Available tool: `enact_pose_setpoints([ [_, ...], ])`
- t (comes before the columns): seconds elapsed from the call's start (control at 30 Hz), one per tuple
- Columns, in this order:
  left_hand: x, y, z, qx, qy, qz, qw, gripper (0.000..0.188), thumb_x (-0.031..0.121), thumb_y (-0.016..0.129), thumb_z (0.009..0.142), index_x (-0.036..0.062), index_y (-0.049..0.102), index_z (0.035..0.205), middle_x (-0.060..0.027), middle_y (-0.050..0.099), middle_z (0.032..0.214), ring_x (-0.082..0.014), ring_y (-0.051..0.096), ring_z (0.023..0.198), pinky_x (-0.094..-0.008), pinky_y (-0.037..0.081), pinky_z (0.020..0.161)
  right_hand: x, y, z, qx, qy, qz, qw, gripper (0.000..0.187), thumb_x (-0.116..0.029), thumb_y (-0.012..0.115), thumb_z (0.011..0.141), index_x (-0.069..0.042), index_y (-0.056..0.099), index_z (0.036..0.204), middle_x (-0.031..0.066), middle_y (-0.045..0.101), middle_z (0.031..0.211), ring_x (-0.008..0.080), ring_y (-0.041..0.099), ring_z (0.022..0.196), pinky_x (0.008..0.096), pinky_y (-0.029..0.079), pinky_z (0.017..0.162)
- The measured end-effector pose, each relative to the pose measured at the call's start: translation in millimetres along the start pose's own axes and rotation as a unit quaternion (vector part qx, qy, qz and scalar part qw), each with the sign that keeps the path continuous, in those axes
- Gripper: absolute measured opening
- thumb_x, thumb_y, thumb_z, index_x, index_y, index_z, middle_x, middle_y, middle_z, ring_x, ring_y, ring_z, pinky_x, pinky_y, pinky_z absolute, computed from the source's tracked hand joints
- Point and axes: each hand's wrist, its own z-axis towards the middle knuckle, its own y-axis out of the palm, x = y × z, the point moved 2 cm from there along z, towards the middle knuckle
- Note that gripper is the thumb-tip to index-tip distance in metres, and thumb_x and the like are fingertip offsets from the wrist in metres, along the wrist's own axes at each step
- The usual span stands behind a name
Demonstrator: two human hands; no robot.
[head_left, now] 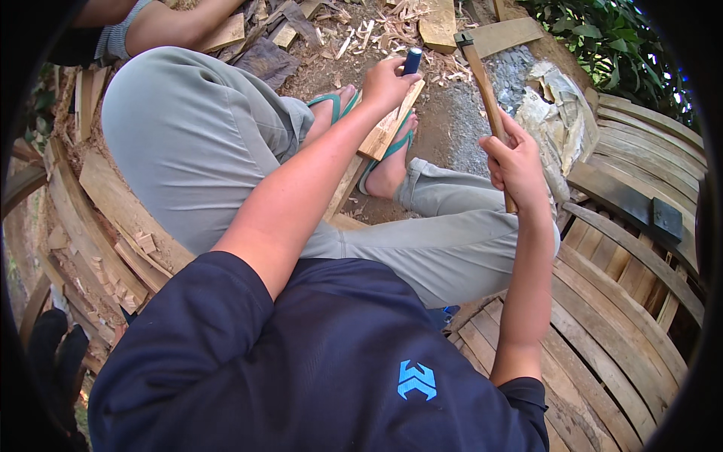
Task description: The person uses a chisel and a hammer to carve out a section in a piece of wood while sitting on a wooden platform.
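My left hand [387,86] is closed around a chisel, whose dark blue handle [412,61] sticks up past my fingers; its blade is hidden. Directly under that hand lies a pale wooden block [385,135], slanting between my sandalled feet. In my right hand [519,162] is a hammer [483,84], gripped low on its long wooden handle. Its small dark metal head points up and away from me, to the right of the chisel and apart from it.
Another person's bent arm [169,34] shows at the upper left. Shavings [392,30] and wood offcuts [439,26] litter the far ground. Slatted wooden pieces [602,339] are stacked at my right, near a crumpled pale sack [553,113]. More boards [113,203] lie at left.
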Motion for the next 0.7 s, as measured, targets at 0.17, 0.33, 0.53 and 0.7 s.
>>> enact_pose_setpoints([
  [0.17,0.1,1.8,14.8,0.009,0.03,0.063,0.998,0.049,0.048,0.085,0.078,0.0208,0.078,0.118,-0.0053,0.08,0.096,-0.0233,0.076,0.085,-0.0372,0.057,0.078,-24.4,-28.2,38.4,-0.003,-0.031,-0.168,0.985,0.064,-0.013,0.068,0.09,-0.01,0.052,0.152,-0.0041,0.051,0.066,0.0047,0.045,0.048,0.0249,0.035,0.041],
  [0.33,-2.1,10.2,36.0,0.005,-0.017,0.094,0.995,0.049,0.055,0.082,0.079,0.0259,0.078,0.118,-0.0023,0.08,0.097,-0.0225,0.076,0.088,-0.0377,0.057,0.081,-42.4,-44.6,85.4,-0.009,-0.108,-0.336,0.935,0.06,-0.02,0.069,0.093,-0.012,0.054,0.15,0.0006,0.054,0.073,0.0097,0.052,0.062,0.0302,0.043,0.057],
  [0.53,-32.6,19.2,66.8,-0.011,-0.045,0.07,0.996,0.061,0.058,0.079,0.082,0.0193,0.072,0.13,-0.0073,0.079,0.1,-0.0234,0.076,0.092,-0.038,0.057,0.083,-30.8,-74.6,135.8,-0.034,-0.235,-0.442,0.865,0.04,-0.02,0.066,0.1,-0.004,0.059,0.136,0.0087,0.058,0.084,0.017,0.05,0.072,0.0332,0.044,0.068],
  [0.7,-41.3,31.3,74.7,-0.009,-0.037,0.079,0.996,0.064,0.057,0.08,0.081,0.0181,0.072,0.131,-0.0067,0.079,0.094,-0.0184,0.075,0.083,-0.0346,0.056,0.077,-50.9,-65.7,139.1,-0.099,-0.148,-0.45,0.875,0.065,-0.028,0.074,0.095,-0.009,0.049,0.151,0.0218,0.07,0.125,0.0276,0.069,0.108,0.0378,0.051,0.096],
])
